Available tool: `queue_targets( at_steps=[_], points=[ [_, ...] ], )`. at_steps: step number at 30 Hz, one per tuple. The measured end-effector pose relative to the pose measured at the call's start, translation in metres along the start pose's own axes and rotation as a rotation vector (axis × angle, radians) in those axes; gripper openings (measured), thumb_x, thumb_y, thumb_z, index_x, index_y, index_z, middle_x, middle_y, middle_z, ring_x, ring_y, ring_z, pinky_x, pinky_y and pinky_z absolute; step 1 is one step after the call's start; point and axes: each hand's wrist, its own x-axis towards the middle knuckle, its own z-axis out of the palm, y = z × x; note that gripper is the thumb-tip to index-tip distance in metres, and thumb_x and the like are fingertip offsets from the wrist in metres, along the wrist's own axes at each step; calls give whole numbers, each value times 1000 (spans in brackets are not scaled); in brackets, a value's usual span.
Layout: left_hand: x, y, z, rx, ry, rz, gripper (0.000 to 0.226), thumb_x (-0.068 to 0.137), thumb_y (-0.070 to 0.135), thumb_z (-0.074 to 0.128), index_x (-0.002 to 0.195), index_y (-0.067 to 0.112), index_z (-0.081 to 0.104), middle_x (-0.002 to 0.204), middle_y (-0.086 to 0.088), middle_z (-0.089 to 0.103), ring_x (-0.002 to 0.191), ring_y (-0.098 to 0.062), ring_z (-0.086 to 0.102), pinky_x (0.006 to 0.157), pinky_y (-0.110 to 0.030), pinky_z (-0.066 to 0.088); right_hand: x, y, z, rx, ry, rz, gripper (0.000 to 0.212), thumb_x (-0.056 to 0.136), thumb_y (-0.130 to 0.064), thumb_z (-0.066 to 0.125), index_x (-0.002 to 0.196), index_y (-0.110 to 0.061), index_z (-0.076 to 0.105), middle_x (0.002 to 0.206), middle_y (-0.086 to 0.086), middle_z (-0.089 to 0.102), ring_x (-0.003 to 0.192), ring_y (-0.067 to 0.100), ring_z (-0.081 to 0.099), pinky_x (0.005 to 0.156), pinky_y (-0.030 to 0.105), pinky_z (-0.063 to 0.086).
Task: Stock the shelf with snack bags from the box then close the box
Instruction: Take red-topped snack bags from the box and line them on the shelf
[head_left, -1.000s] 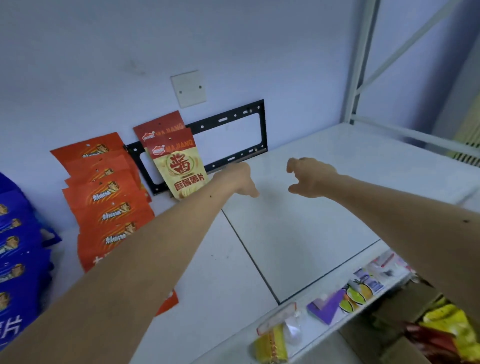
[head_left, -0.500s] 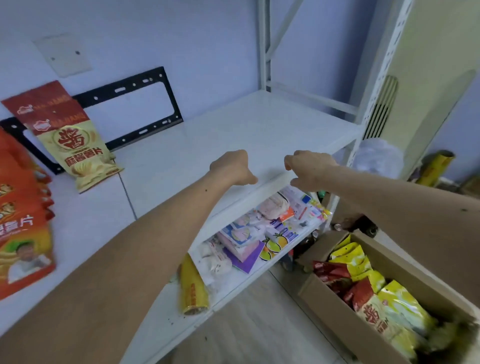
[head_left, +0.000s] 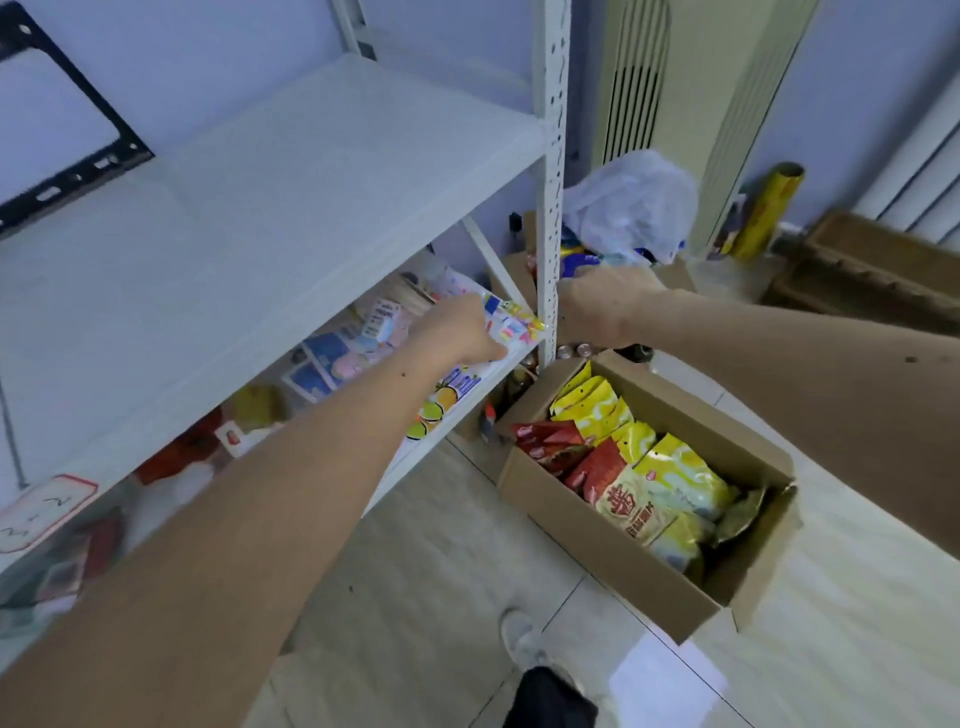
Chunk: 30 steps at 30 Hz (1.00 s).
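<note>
Hands empty, left hand and right hand loosely curled | swung from shelf down toward box | snack bags remain inside, floor | next: grab more

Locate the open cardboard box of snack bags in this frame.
In the head view, the open brown cardboard box sits on the floor at lower right, beside the white metal shelf post, below the right hand.

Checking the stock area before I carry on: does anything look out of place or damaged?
Nothing looks damaged or spilled. The snack bags lie jumbled in the open box on the floor.
</note>
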Motion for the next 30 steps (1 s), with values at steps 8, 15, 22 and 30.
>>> queue_targets(
  at_steps=[8, 15, 22, 30],
  points=[
    [67, 34, 51, 49, -92, 26, 58, 80, 44, 66, 123, 7, 52, 119, -12, 58, 106, -28, 56, 81, -36, 50, 17, 53, 41, 41, -97, 44, 29, 89, -19, 54, 118, -19, 54, 117, 3, 57, 109, 29, 58, 68, 36, 41],
    [101, 66, 94, 44, -170, -14, 50, 85, 43, 65, 121, 11, 53, 119, -9, 58, 110, -26, 54, 87, -36, 47, 24, 99, 93, 98, -167, 46, 33, 90, -21, 54, 123, -20, 50, 118, 7, 58, 108, 31, 59, 69, 38, 45],
    [109, 95, 163, -49, -220, -111, 53, 86, 43, 65, 123, 7, 51, 119, -10, 57, 108, -29, 55, 89, -41, 50, 31, 138, 158, 56, -228, -67, 39, 86, -16, 56, 124, -19, 50, 119, 5, 56, 107, 30, 59, 63, 36, 43],
    [104, 101, 268, -124, -186, -260, 33, 85, 37, 66, 95, 7, 58, 102, -14, 63, 96, -31, 61, 72, -35, 49, 29, 149, 250, -8, -241, -204, 44, 90, -21, 54, 133, -16, 44, 127, 8, 53, 115, 32, 54, 68, 37, 41]
  ],
)
